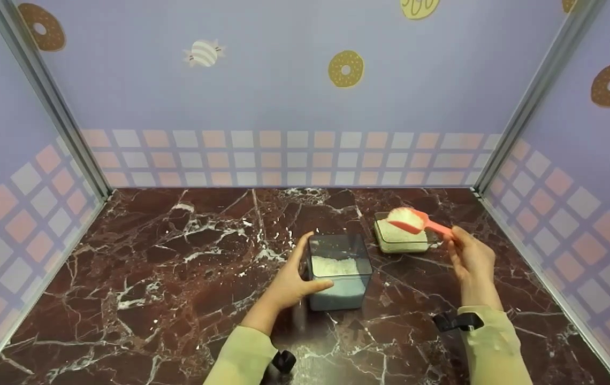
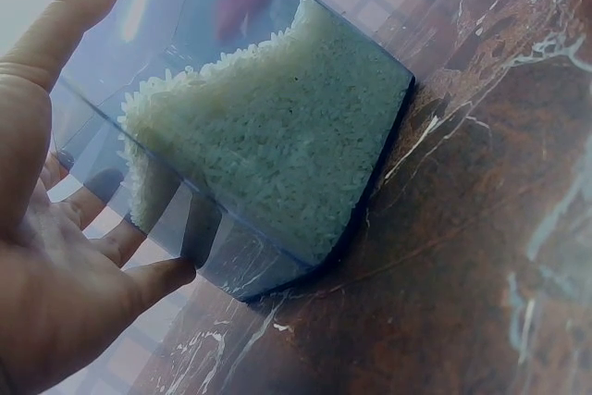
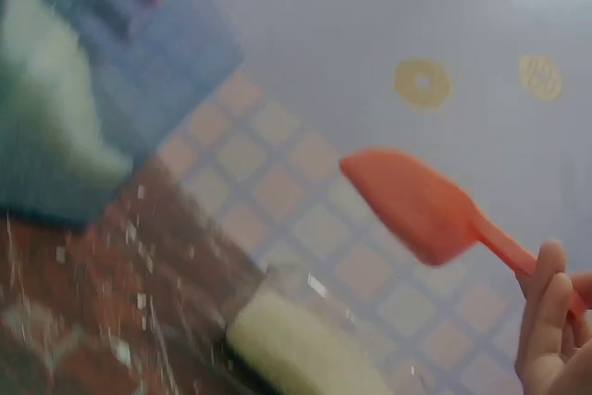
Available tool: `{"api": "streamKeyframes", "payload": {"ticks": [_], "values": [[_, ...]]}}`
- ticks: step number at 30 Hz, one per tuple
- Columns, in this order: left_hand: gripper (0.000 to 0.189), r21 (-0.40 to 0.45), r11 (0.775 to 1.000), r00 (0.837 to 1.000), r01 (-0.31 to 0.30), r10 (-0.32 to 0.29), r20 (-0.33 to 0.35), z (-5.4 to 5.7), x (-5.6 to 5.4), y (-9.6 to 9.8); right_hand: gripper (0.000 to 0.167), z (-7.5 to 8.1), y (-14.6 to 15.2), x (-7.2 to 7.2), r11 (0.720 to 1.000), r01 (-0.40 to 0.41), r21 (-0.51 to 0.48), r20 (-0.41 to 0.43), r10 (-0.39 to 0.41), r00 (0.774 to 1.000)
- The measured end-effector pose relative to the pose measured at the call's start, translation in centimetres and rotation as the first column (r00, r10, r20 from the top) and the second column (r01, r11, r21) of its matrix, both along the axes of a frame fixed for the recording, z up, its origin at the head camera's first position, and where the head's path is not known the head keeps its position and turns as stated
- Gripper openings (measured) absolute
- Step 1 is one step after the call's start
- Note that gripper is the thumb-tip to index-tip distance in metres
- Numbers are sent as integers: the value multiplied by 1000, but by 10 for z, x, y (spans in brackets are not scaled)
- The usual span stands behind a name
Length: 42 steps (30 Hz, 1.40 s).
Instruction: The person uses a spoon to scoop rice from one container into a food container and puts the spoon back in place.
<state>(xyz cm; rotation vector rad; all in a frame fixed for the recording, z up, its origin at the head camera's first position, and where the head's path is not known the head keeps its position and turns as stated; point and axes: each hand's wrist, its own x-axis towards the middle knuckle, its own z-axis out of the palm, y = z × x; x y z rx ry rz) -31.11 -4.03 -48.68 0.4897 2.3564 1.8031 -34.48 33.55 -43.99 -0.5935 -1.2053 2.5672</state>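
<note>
A tall clear bluish square container (image 1: pixel 339 294) with white rice (image 2: pixel 250 136) heaped unevenly inside stands in front of me. My left hand (image 1: pixel 295 283) grips it from the left, thumb on the near side and fingers along the far left side. In my right hand (image 1: pixel 472 256) is the handle of an orange scoop (image 1: pixel 409 220), loaded with rice. The scoop is level above a small clear box (image 1: pixel 402 245) full of rice and overlaps its far edge in the head view. Seen from the right wrist, the scoop's underside (image 3: pixel 407 205) faces the camera.
Loose rice grains lie scattered over the dark red marbled table (image 1: pixel 176 299), mostly left of the tall container. Purple patterned walls (image 1: pixel 283 96) enclose the back and both sides, with metal posts (image 1: pixel 51 101) in the corners.
</note>
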Motion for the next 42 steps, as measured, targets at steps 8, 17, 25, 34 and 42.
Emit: {"api": "streamKeyframes", "payload": {"ticks": [8, 17, 25, 34, 42], "values": [[110, -2, 1000, 1000, -10, 10, -14, -1, -1, 0, 20, -16, -7, -7, 862, 209, 461, -80, -195, 978], [111, 10, 1000, 1000, -3, 3, -16, -1, -1, 0, 20, -16, -7, -3, 585, 324, 744, -176, -296, 939], [110, 6, 1000, 1000, -3, 3, -10, -1, 0, -1, 13, -17, -12, -1, 229, 457, 860, -389, -287, 876], [110, 7, 1000, 1000, -2, 2, -10, -1, 0, -1, 7, -19, -19, -3, -50, 623, 781, -625, -72, 778], [110, 4, 1000, 1000, -2, 2, -15, 0, 0, 0, 10, -23, -22, -4, 221, 554, 803, -496, -268, 826]]}}
